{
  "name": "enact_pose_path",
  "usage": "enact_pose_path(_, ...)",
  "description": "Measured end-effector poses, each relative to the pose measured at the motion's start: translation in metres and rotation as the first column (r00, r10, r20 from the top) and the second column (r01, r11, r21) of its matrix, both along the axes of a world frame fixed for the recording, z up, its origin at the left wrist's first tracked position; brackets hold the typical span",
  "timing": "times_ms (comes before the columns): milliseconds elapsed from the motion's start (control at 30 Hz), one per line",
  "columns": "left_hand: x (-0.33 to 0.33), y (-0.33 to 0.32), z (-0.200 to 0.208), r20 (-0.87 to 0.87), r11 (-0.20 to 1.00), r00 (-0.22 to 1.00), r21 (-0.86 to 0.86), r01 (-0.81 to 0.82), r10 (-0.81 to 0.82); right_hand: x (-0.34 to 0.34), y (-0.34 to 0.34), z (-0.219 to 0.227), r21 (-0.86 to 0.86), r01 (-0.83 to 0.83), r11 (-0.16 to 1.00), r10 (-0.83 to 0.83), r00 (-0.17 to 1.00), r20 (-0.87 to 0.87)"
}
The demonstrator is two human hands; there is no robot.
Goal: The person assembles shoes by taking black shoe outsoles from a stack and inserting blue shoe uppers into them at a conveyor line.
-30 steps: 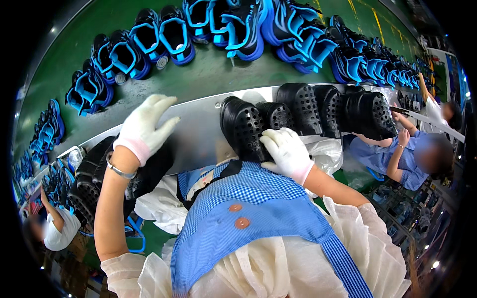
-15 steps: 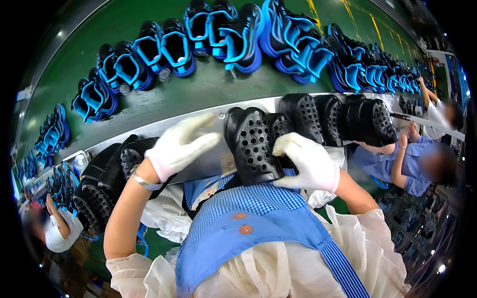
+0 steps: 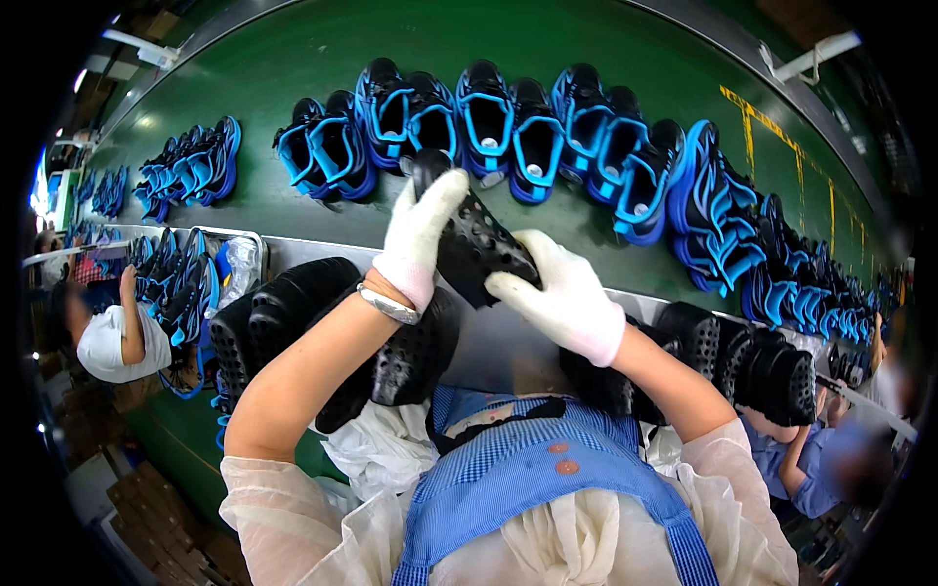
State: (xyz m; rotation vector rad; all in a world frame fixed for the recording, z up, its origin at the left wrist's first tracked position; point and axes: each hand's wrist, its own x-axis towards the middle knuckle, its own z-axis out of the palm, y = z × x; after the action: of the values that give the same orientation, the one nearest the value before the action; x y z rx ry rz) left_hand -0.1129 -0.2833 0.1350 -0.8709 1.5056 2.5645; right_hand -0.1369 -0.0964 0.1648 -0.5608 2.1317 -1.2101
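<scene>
Head view: left hand [image 3: 422,234] and right hand [image 3: 572,303] hold a holed black shoe [image 3: 477,244] over the near edge of the green worktop [image 3: 645,59]

Both hands wear white gloves, and each is curled on the same shoe, which is tilted, one end toward the upper left and the other toward the lower right. The left hand wraps its left side, back of the glove turned up and fingertips pointing away from the body. The left forearm rises slantwise from a bent elbow, a silver bracelet [image 3: 389,305] at the wrist. The right hand grips the lower right end with thumb and fingers; its forearm slants in from the lower right. How firmly either hand presses cannot be told.

Nearer the body is a blue apron [image 3: 547,488] over sheer cream sleeves [image 3: 283,518]. Along the near edge of the worktop sit more black shoes [image 3: 293,303] to the left of the apron, and a second group [image 3: 762,366] to its right.

Beyond the hands, a long row of black-and-blue shoes [image 3: 484,122] spans the worktop, many with their openings facing the person. Yellow lines [image 3: 749,137] mark its right part. A co-worker in white [image 3: 122,342] is at the left; a co-worker in blue [image 3: 806,479], partly hidden, at the right.
</scene>
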Motion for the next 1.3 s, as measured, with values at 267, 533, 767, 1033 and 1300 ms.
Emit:
enact_pose_path(267, -0.051, -0.129, -0.06, 0.11, 0.743, 0.973, -0.63, 0.226, -0.203, -0.078, -0.087, -0.049, 0.313, -0.1, 0.944, 0.22, 0.901, -0.375)
enact_pose_path(533, -0.103, -0.159, -0.125, 0.58, -0.01, 0.743, -0.79, 0.613, -0.335, -0.155, -0.156, -0.053, 0.441, -0.377, 0.814, 0.484, 0.861, -0.159)
enact_pose_path(767, -0.066, -0.175, -0.13, 0.3, 0.152, 0.803, -0.89, 0.429, -0.515, -0.209, -0.207, -0.038, 0.538, -0.51, 0.671, 0.589, 0.808, 0.031)
enact_pose_path(1033, -0.105, -0.205, -0.11, 0.034, -0.079, 0.94, -0.997, 0.007, -0.339, -0.206, -0.224, -0.087, 0.627, -0.496, 0.6, 0.717, 0.682, -0.146)
enact_pose_path(1300, -0.152, -0.218, -0.083, 0.504, -0.169, 0.701, -0.854, 0.493, -0.504, -0.199, -0.226, -0.074, 0.629, -0.483, 0.609, 0.637, 0.77, -0.026)
